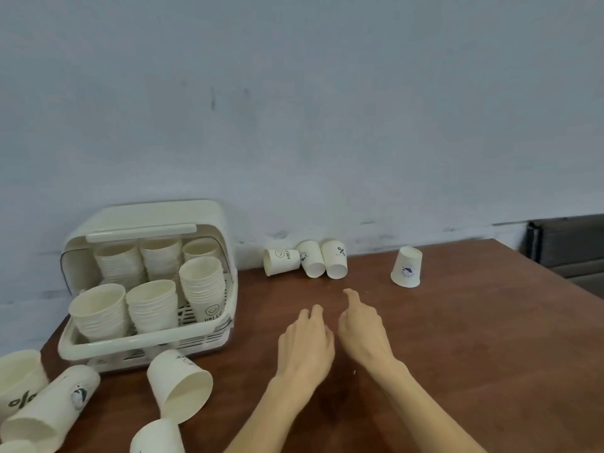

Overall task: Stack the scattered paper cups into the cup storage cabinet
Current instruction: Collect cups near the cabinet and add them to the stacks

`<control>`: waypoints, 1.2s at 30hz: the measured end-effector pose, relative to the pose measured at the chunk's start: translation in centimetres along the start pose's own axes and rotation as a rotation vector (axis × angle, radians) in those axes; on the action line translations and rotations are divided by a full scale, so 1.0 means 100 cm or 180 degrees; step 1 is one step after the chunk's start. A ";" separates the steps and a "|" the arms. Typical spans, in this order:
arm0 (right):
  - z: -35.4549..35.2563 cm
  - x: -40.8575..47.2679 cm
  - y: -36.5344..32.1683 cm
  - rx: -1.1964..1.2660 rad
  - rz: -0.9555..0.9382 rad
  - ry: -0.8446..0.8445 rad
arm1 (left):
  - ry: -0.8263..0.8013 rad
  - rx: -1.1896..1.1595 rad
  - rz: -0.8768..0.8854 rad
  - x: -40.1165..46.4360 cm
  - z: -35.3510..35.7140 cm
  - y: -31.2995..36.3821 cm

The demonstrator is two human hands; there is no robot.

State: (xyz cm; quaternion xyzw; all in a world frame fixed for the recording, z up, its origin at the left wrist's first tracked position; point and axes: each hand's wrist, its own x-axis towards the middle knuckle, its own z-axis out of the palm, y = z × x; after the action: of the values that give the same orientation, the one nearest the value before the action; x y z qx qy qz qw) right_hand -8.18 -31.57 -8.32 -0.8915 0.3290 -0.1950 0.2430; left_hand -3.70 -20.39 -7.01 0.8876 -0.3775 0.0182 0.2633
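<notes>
Head view: both hands, left and right, empty and relaxed at centre, cups lying above, cabinet lid-up at left; best gathered by nesting rims first.

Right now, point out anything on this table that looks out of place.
Loose paper cups lie tipped on their sides: three by the wall and several at the near-left corner. One cup stands upside down. The open cabinet holds neat stacks.
</notes>
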 end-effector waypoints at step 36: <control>0.011 0.221 0.029 -0.0167 0.0027 -0.1043 | -0.0742 0.0874 -0.0135 0.281 0.048 -0.038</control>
State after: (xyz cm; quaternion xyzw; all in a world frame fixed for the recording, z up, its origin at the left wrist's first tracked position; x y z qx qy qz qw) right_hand 6.61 -48.25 -6.67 -0.9160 0.2936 -0.0373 0.2708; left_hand 18.11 -39.08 -6.35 0.9190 -0.3807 -0.0390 0.0944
